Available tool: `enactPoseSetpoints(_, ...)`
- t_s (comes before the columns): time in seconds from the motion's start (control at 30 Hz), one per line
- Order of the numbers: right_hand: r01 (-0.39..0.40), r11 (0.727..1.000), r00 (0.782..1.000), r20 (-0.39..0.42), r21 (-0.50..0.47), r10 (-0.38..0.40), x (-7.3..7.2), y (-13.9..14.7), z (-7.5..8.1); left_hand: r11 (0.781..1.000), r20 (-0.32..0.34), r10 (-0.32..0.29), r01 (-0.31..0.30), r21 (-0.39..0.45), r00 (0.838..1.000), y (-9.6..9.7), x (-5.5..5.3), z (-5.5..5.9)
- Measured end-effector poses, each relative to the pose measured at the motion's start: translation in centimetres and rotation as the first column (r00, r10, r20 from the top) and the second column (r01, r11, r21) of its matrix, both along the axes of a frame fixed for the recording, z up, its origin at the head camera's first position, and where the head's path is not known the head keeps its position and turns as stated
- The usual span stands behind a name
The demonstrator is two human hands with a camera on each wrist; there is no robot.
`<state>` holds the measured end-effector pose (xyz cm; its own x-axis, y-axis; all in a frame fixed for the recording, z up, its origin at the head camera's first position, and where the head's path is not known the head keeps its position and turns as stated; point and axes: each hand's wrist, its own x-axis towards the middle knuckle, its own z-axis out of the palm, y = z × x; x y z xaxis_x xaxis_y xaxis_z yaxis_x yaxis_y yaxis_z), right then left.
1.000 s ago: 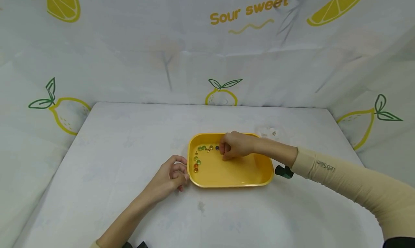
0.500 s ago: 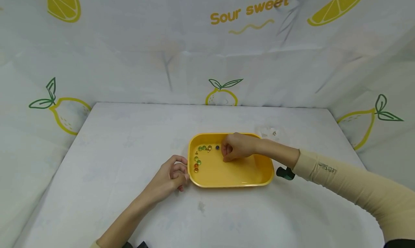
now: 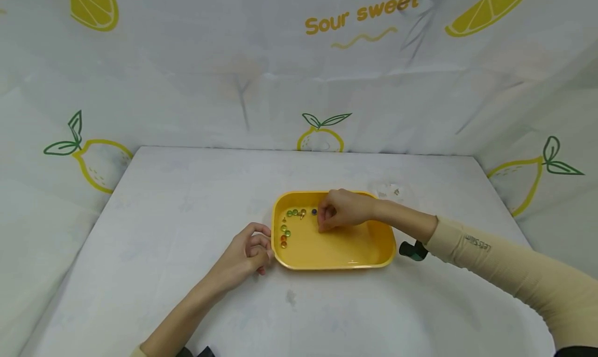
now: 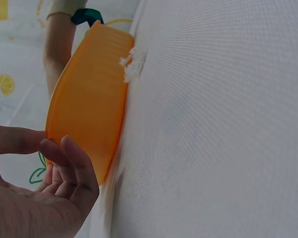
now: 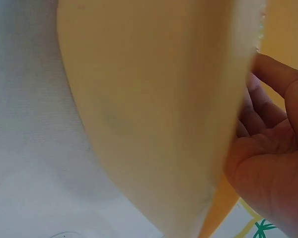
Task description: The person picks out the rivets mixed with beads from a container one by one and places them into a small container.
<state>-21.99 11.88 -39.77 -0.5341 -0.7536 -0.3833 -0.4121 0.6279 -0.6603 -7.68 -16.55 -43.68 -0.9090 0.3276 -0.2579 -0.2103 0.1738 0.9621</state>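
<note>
A yellow tray (image 3: 334,250) stands on the white table. Inside it, small beads follow the left and back walls: green beads (image 3: 289,213), orange beads (image 3: 283,241), tiny gold pieces (image 3: 302,213) and one dark blue bead (image 3: 314,211). My right hand (image 3: 343,209) reaches over the tray's back right side, fingers curled and fingertips low near its floor, just right of the blue bead. Whether the fingertips pinch something is hidden. My left hand (image 3: 249,253) rests at the tray's left end; its loosely bent fingers touch the rim and outer wall (image 4: 89,94).
A small clear plastic bag (image 3: 389,191) lies behind the tray's right corner. A dark green and black device (image 3: 413,250) hangs under the right wrist. White lemon-printed cloth (image 3: 233,97) walls in the table at the back and sides.
My right fingertips have drawn slightly away from the blue bead, leaving it uncovered on the tray floor. A tiny gold piece near it shifted slightly. My left hand stays at the rim.
</note>
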Motion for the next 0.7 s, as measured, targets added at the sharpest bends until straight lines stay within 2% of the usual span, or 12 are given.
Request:
enactPoseSetpoints(0.2,0.014,0.997,1.000,-0.018,-0.072,-0.016,-0.1,0.4,0.9,1.000,-0.001,0.002,-0.002,-0.006,1.000,0.1,0.0,0.1)
enactPoseSetpoints(0.4,0.060,0.988,0.998,0.003,-0.145,-0.060,-0.1,0.7,1.9,1.000,-0.003,0.005,-0.005,-0.012,1.000,0.1,0.0,0.1)
enactPoseSetpoints(0.7,0.113,0.976,0.993,-0.004,-0.186,-0.115,0.3,0.9,3.4,1.000,0.001,0.002,-0.002,-0.005,1.000,0.0,0.0,0.1)
